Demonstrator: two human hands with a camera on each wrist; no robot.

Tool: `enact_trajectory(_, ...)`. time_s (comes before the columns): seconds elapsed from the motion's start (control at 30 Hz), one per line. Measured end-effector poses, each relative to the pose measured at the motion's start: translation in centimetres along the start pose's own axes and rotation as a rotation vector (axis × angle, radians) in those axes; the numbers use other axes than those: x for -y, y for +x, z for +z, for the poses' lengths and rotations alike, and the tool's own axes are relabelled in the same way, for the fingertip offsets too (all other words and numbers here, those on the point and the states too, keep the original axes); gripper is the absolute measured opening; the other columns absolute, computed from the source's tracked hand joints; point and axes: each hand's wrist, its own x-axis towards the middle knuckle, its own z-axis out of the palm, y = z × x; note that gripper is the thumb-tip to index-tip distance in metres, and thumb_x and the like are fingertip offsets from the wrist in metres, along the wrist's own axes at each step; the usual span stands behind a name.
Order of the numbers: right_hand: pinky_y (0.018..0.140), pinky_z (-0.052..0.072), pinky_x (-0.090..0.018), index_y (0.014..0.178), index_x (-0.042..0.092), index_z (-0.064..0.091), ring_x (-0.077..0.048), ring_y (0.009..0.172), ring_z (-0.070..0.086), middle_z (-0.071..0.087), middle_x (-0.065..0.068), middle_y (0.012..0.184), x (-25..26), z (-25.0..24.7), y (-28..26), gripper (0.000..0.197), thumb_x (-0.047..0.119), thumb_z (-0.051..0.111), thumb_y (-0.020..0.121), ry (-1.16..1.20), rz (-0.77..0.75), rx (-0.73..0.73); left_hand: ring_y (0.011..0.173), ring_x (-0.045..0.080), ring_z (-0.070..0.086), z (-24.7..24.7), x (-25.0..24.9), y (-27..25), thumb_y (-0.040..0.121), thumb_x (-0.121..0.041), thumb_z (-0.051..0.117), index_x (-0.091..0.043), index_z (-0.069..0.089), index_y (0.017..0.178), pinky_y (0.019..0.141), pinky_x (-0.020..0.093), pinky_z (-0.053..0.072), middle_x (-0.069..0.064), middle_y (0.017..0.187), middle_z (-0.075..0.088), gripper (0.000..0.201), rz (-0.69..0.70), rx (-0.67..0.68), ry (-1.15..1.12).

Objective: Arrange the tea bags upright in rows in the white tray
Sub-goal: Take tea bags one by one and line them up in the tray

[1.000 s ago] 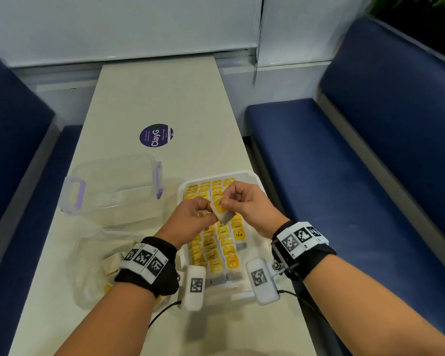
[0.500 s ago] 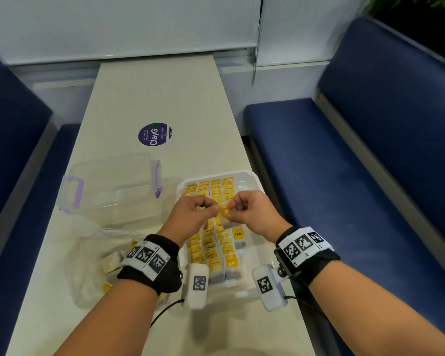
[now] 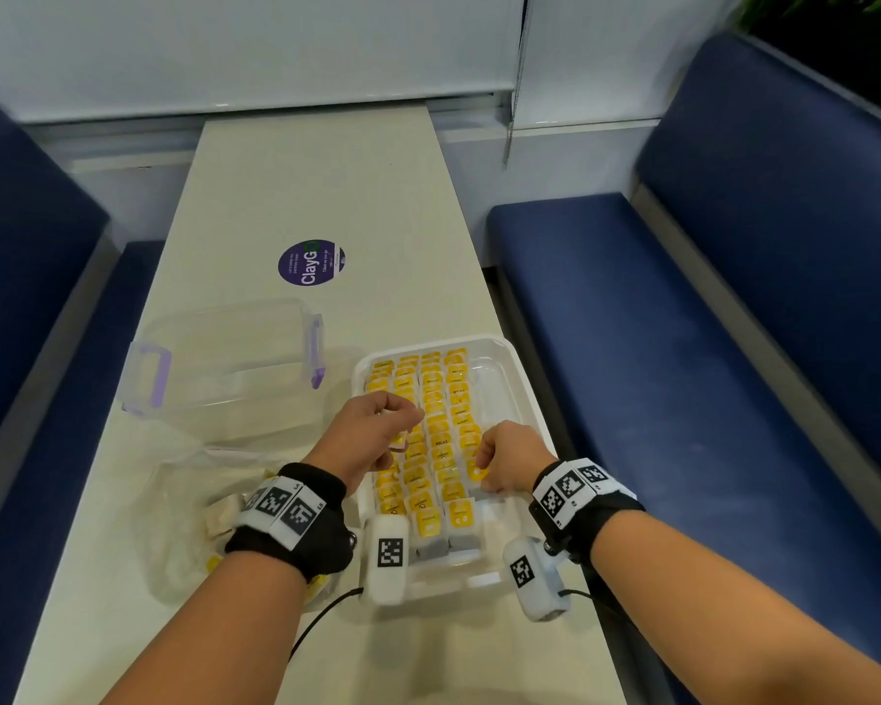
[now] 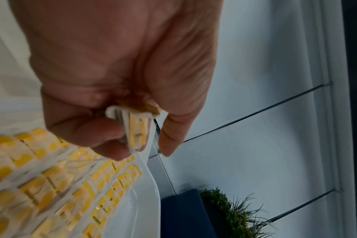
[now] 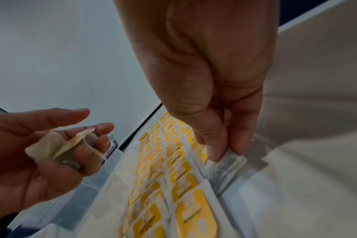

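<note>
The white tray (image 3: 522, 371) holds several rows of upright tea bags (image 3: 441, 424) with yellow tags. My left hand (image 3: 403, 427) hovers over the tray's left rows and grips a small bunch of spare tea bags (image 4: 136, 133), also seen from the right wrist as tea bags (image 5: 57, 145) in the left hand (image 5: 51, 141). My right hand (image 3: 481, 473) is down at the near part of the right-most row. Its thumb and finger pinch one tea bag (image 5: 227, 162) standing at that row's edge, beside the tray wall.
A clear plastic box (image 3: 225, 358) with purple latches stands left of the tray. A crumpled plastic bag (image 3: 194, 506) with more tea bags lies near my left wrist. A purple round sticker (image 3: 311, 262) sits further up the table. Blue benches (image 3: 682, 323) flank the narrow table.
The hands, which met over the tray's middle around one tea bag, have parted. The right hand moved nearer and down to the right row with a bag; the left stayed over the left rows.
</note>
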Motion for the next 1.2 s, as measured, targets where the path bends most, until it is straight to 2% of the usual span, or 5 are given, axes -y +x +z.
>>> enact_trajectory(0.4,0.076,0.051,-0.025,0.079,0.017,0.069,-0.017,0.090,0.064,0.069,0.001,0.094,0.0,0.2,0.5,0.009,0.009,0.073,0.076,-0.007,-0.047,-0.063,0.078,0.028,0.060,0.4,-0.7,-0.4,0.095,0.005,0.046,-0.009,0.055,0.107,0.056,0.026,0.048,0.010,0.083,0.047,0.020,-0.058,0.065,-0.281)
enact_trajectory(0.67,0.069,0.051,-0.024,0.093,0.027,0.061,-0.007,0.066,0.053,0.058,0.001,0.088,4.9,-3.4,-2.2,0.028,0.016,0.080,0.075,0.550,-0.501,-0.198,0.068,0.019,0.063,1.1,-1.4,-0.7,0.105,-0.035,0.042,-0.010,0.055,0.114,0.062,0.029,0.049,0.010,0.091,0.063,0.030,-0.037,0.098,-0.424)
enact_trajectory(0.93,0.063,0.047,-0.018,0.075,0.025,0.061,0.004,0.059,0.055,0.057,0.014,0.067,6.0,-3.0,-1.8,0.019,0.011,0.073,0.081,0.473,-0.495,-0.221,0.072,0.018,0.061,1.0,-2.1,-0.9,0.096,-0.061,0.034,-0.010,0.059,0.113,0.074,0.035,0.053,0.008,0.087,0.065,0.058,-0.020,0.167,-0.427)
enact_trajectory(1.03,0.063,0.048,-0.020,0.081,0.001,0.065,0.007,0.058,0.056,0.059,0.004,0.064,5.8,-3.1,-2.0,0.008,0.006,0.071,0.082,0.663,-0.474,-0.189,0.073,0.016,0.057,0.8,-1.9,-0.9,0.097,-0.056,0.039,-0.013,0.059,0.106,0.069,0.030,0.051,0.005,0.082,0.062,0.048,-0.013,0.161,-0.397)
enact_trajectory(1.2,0.075,0.053,-0.032,0.081,0.007,0.066,-0.010,0.068,0.061,0.065,0.002,0.071,5.5,-4.1,-2.3,0.007,0.002,0.069,0.083,0.844,-0.529,-0.113,0.066,0.018,0.052,0.8,-1.8,-0.9,0.102,-0.015,0.049,-0.010,0.057,0.081,0.055,0.025,0.042,0.008,0.075,0.055,0.022,-0.017,0.040,-0.398)
